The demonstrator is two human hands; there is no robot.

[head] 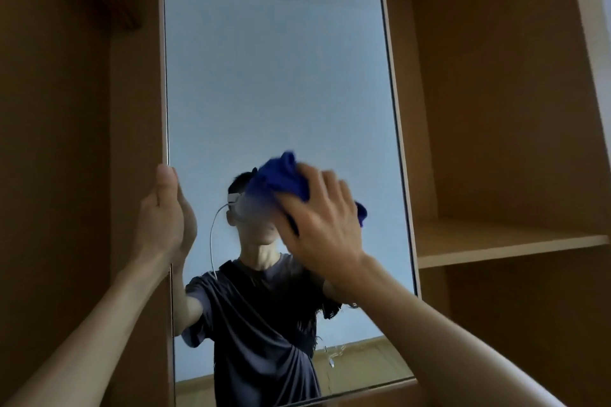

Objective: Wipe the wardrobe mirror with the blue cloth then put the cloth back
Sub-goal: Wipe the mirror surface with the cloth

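1. Head view, only one camera: wardrobe mirror fills the centre of frame, tall panel in a pale frame, set between brown wardrobe compartments.
2. Right hand: fingers spread flat, palm pressing the blue cloth against the glass. Cloth is bunched under the palm, with folds sticking out past the fingertips at upper left and a bit showing at the hand's right side. Hand and cloth are motion-blurred.
3. Cloth position: lower half of the mirror, roughly mid-width, nearer the right edge than the left.
4. Left hand: on the mirror's left edge, lower half. Fingers straight and together, wrapped around the frame edge, bracing the panel. Holds nothing else.
5. Reflection shows a person in a dark T-shirt, with a white cable running down from the head rig.
6. Wardrobe shelf to the right of the mirror, bare on the part visible.
7. Step in hand, my read: wiping, mid-stroke. Upper glass looks clean, but I can't tell whether it's been covered.
8. Next move calls for: keep palm pressure even, sweep across to both edges and down to the bottom edge, left hand steadying the panel. Cloth's return spot isn't visible.
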